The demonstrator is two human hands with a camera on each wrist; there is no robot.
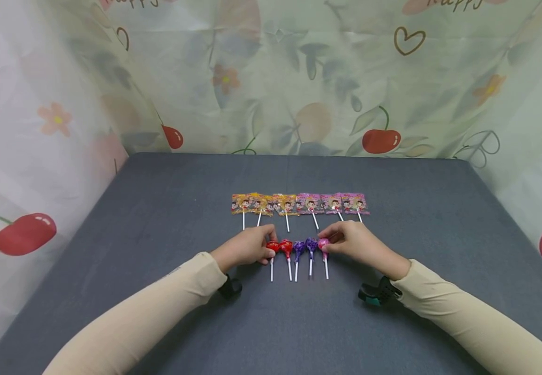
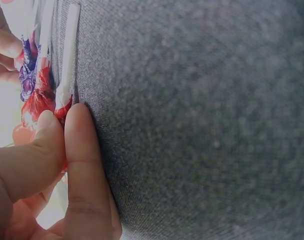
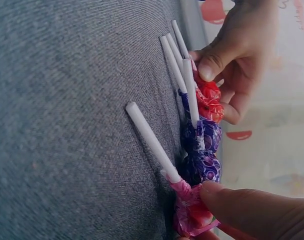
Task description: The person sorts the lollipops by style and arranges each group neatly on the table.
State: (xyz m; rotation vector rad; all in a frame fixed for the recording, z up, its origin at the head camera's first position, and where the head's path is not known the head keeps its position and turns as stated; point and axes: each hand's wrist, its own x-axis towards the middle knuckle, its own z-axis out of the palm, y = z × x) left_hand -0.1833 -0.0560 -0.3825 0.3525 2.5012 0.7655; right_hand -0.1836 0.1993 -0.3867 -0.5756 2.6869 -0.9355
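A row of round wrapped lollipops lies mid-table, sticks toward the person. At its left end, my left hand (image 1: 248,245) pinches a red lollipop (image 1: 273,246) between thumb and fingers. Beside that lies a second red lollipop (image 1: 287,247), then two purple lollipops (image 1: 311,245). My right hand (image 1: 357,245) pinches the pink lollipop (image 1: 324,244) at the right end. In the right wrist view, the thumb presses the pink wrapper (image 3: 192,205), with its white stick (image 3: 152,142) slanting away. The left wrist view shows the red wrapper (image 2: 63,107) mostly hidden behind thumb and finger.
Behind the row lie several flat-packed lollipops, yellow packets (image 1: 261,203) at left and pink packets (image 1: 331,203) at right, sticks toward the person. The dark grey table (image 1: 181,198) meets a patterned curtain (image 1: 280,78) at its far edge.
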